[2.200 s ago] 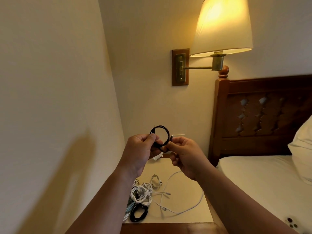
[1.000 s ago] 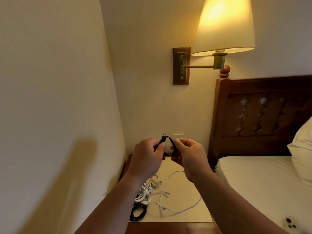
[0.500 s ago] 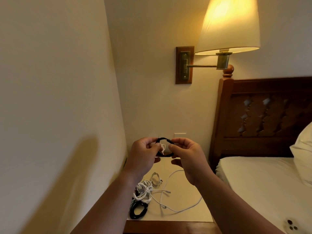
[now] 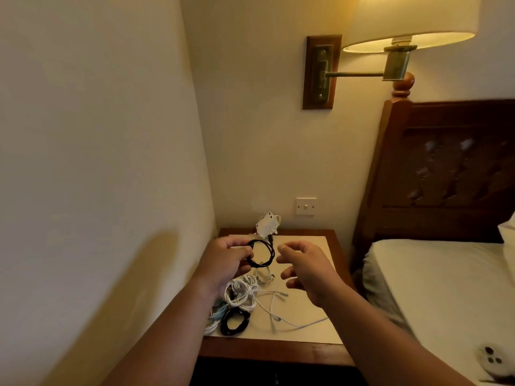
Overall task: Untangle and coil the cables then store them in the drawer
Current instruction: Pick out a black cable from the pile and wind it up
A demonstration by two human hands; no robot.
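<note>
Black coil (image 4: pixel 263 253) is held by left hand (image 4: pixel 225 260), thumb and fingers pinched on the ring's left edge. Ring stands near upright, open face to camera, sticking out right of the grip. Right hand (image 4: pixel 306 271) is just right of the coil, not touching, fingers loosely curled, holding nothing. Coil hangs between both hands, above nightstand (image 4: pixel 278 352).

Just beyond the grip: white plug (image 4: pixel 266 225). Coil's short tail points up at it; joined or not, cannot tell.

Below the grip, on the top:
- white bundle (image 4: pixel 239 295)
- second black coil (image 4: pixel 234 324), nearer the camera
- loose white cable (image 4: pixel 278 320), trailing right under the right hand

Drawer is likely straight down from the grip, under the nightstand's front edge. Only dark there, so open or closed cannot be told.

Judgement: held coil looks done and goes down with the left hand. Right hand is nearer the loose cable and free for the drawer.

Wall switch (image 4: pixel 306 206) is further back. No readable brand, label or writing.
</note>
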